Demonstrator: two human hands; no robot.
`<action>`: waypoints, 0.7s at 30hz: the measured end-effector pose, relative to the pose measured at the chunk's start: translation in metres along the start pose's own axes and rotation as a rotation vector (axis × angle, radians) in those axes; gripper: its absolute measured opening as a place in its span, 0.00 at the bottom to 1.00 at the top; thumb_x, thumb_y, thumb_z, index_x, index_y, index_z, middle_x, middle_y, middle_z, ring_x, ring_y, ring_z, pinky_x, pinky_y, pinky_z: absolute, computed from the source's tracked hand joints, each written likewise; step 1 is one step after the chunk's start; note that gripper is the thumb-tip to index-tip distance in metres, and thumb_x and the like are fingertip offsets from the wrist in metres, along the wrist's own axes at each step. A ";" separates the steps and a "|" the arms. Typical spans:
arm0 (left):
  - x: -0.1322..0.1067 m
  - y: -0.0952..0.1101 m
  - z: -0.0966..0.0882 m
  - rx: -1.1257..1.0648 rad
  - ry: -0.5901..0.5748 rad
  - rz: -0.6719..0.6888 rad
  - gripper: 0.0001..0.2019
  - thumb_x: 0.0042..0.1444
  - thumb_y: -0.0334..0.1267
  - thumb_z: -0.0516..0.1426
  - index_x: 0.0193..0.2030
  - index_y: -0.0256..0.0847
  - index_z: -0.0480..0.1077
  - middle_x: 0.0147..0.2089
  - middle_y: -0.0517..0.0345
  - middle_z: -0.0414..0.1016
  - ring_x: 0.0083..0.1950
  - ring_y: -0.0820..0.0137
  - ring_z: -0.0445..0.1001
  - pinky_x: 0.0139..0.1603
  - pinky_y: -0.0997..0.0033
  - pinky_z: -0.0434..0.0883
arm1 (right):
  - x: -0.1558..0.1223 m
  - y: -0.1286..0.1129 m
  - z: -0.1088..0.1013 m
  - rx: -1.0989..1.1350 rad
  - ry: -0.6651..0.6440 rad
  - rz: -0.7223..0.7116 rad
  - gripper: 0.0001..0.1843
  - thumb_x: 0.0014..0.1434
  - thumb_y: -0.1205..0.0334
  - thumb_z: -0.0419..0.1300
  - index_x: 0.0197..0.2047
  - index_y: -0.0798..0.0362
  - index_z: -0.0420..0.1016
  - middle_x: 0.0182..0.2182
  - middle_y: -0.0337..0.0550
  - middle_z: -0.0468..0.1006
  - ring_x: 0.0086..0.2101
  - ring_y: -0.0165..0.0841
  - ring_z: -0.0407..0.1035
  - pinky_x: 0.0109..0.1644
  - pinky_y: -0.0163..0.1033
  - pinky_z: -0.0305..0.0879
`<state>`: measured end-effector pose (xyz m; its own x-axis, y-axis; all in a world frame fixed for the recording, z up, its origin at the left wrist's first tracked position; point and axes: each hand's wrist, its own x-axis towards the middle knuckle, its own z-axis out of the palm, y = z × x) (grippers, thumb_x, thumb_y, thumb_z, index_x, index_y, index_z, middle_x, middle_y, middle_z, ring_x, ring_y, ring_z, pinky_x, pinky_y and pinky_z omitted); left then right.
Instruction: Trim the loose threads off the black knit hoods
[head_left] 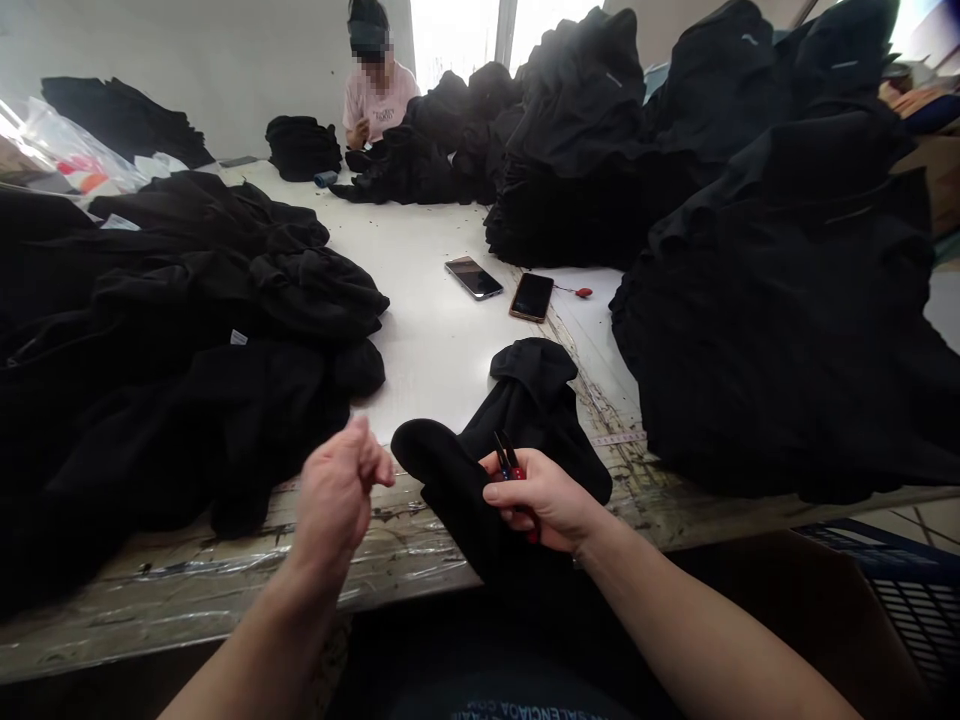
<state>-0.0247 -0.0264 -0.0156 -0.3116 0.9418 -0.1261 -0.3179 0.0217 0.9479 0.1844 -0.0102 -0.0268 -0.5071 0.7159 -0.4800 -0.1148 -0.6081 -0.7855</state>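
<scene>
A right hand (544,500) is clenching one pair of small red-handled steel thread snips (512,470) against a black knit garment (529,400).

The left hand (337,500) is pinching its fingertips together beside it, grasping nothing visible. The garment is lying at the near edge of the white worktop (435,340), below two smartphones, one silver-edged (474,278), one gold-edged (532,297).

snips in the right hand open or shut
Open a little: the two dark blades of the thread snips spread in a narrow V above the right hand.
</scene>
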 end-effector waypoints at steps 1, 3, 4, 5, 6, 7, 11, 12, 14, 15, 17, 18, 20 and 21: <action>0.001 0.005 -0.006 0.020 0.054 0.040 0.19 0.56 0.43 0.57 0.18 0.38 0.59 0.20 0.64 0.58 0.23 0.75 0.64 0.27 0.74 0.67 | 0.000 0.001 -0.002 0.028 -0.009 0.003 0.16 0.40 0.66 0.68 0.34 0.57 0.69 0.18 0.31 0.65 0.17 0.20 0.56 0.16 0.27 0.41; -0.002 0.012 -0.012 0.128 0.156 0.119 0.08 0.52 0.41 0.61 0.30 0.39 0.70 0.30 0.60 0.68 0.32 0.71 0.70 0.32 0.74 0.71 | 0.002 0.002 -0.002 0.041 -0.018 0.002 0.17 0.40 0.66 0.69 0.34 0.58 0.69 0.19 0.31 0.66 0.17 0.20 0.56 0.16 0.26 0.41; -0.006 0.014 -0.012 0.214 0.184 0.152 0.10 0.51 0.40 0.63 0.39 0.41 0.72 0.36 0.59 0.71 0.37 0.70 0.72 0.35 0.74 0.71 | 0.002 0.003 -0.001 0.031 -0.017 -0.002 0.17 0.40 0.65 0.69 0.34 0.58 0.70 0.18 0.31 0.66 0.16 0.19 0.56 0.16 0.26 0.42; -0.011 0.015 -0.011 0.307 0.180 0.186 0.14 0.49 0.38 0.64 0.44 0.43 0.72 0.41 0.58 0.72 0.40 0.69 0.72 0.37 0.74 0.71 | 0.003 0.003 0.000 0.011 -0.013 -0.007 0.17 0.41 0.65 0.69 0.34 0.58 0.70 0.18 0.31 0.66 0.16 0.19 0.55 0.16 0.26 0.42; -0.017 0.014 -0.007 0.398 0.134 0.218 0.16 0.49 0.37 0.64 0.46 0.44 0.72 0.43 0.57 0.72 0.41 0.69 0.72 0.38 0.74 0.71 | 0.004 0.004 0.001 -0.018 -0.010 -0.009 0.17 0.41 0.64 0.69 0.34 0.58 0.70 0.18 0.31 0.66 0.15 0.18 0.54 0.16 0.27 0.42; -0.023 0.012 -0.002 0.480 0.051 0.251 0.14 0.49 0.36 0.64 0.44 0.44 0.73 0.44 0.56 0.71 0.40 0.69 0.71 0.38 0.75 0.70 | 0.004 0.004 0.003 -0.050 -0.005 -0.013 0.17 0.41 0.64 0.69 0.35 0.58 0.71 0.18 0.30 0.66 0.15 0.18 0.53 0.16 0.27 0.42; -0.035 -0.004 0.022 0.637 -0.313 0.301 0.07 0.48 0.33 0.64 0.35 0.44 0.77 0.41 0.55 0.71 0.31 0.73 0.67 0.33 0.75 0.65 | 0.006 0.008 0.005 -0.195 0.015 -0.135 0.18 0.40 0.61 0.71 0.33 0.58 0.72 0.21 0.31 0.67 0.19 0.19 0.55 0.20 0.28 0.48; -0.035 -0.008 0.026 0.653 -0.349 0.284 0.06 0.48 0.33 0.64 0.35 0.44 0.77 0.38 0.56 0.71 0.30 0.73 0.66 0.31 0.75 0.63 | 0.006 0.009 0.005 -0.234 0.027 -0.175 0.16 0.40 0.62 0.71 0.31 0.58 0.72 0.21 0.31 0.67 0.21 0.20 0.57 0.22 0.28 0.51; -0.031 -0.016 0.030 0.684 -0.380 0.247 0.01 0.50 0.34 0.62 0.30 0.43 0.76 0.32 0.57 0.70 0.29 0.72 0.65 0.30 0.75 0.60 | 0.007 0.011 0.003 -0.305 0.041 -0.217 0.12 0.42 0.64 0.70 0.29 0.58 0.72 0.22 0.33 0.68 0.23 0.22 0.59 0.26 0.30 0.55; -0.028 -0.019 0.030 0.697 -0.388 0.232 0.04 0.51 0.34 0.61 0.27 0.42 0.74 0.30 0.57 0.70 0.30 0.72 0.65 0.30 0.75 0.60 | 0.007 0.012 0.003 -0.330 0.049 -0.219 0.11 0.42 0.65 0.69 0.28 0.58 0.73 0.22 0.33 0.69 0.24 0.23 0.60 0.28 0.31 0.56; -0.023 -0.022 0.028 0.691 -0.374 0.175 0.08 0.52 0.36 0.61 0.24 0.40 0.71 0.26 0.59 0.69 0.29 0.71 0.65 0.30 0.75 0.60 | 0.008 0.014 0.001 -0.356 0.064 -0.208 0.10 0.42 0.67 0.68 0.29 0.58 0.73 0.22 0.34 0.70 0.24 0.24 0.61 0.30 0.32 0.57; -0.019 -0.021 0.025 0.660 -0.349 0.126 0.09 0.53 0.38 0.60 0.24 0.40 0.70 0.24 0.59 0.68 0.27 0.72 0.65 0.29 0.75 0.60 | 0.008 0.015 0.000 -0.361 0.071 -0.201 0.10 0.41 0.67 0.68 0.29 0.58 0.74 0.22 0.34 0.71 0.25 0.25 0.62 0.31 0.33 0.58; -0.013 -0.016 0.016 0.526 -0.250 0.037 0.10 0.55 0.41 0.59 0.26 0.40 0.69 0.20 0.61 0.66 0.24 0.73 0.63 0.28 0.74 0.61 | 0.009 0.016 0.000 -0.359 0.073 -0.186 0.10 0.41 0.68 0.67 0.29 0.58 0.73 0.23 0.35 0.71 0.25 0.26 0.63 0.31 0.33 0.59; -0.010 -0.011 0.011 0.425 -0.191 0.013 0.11 0.56 0.42 0.58 0.26 0.40 0.68 0.20 0.62 0.65 0.23 0.73 0.63 0.27 0.74 0.61 | 0.009 0.016 -0.001 -0.355 0.068 -0.182 0.10 0.41 0.68 0.67 0.29 0.58 0.73 0.23 0.35 0.71 0.26 0.26 0.63 0.32 0.33 0.59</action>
<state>-0.0084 -0.0326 -0.0217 -0.1303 0.9869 -0.0954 0.0920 0.1078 0.9899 0.1784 -0.0132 -0.0440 -0.4462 0.8292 -0.3366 0.1106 -0.3222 -0.9402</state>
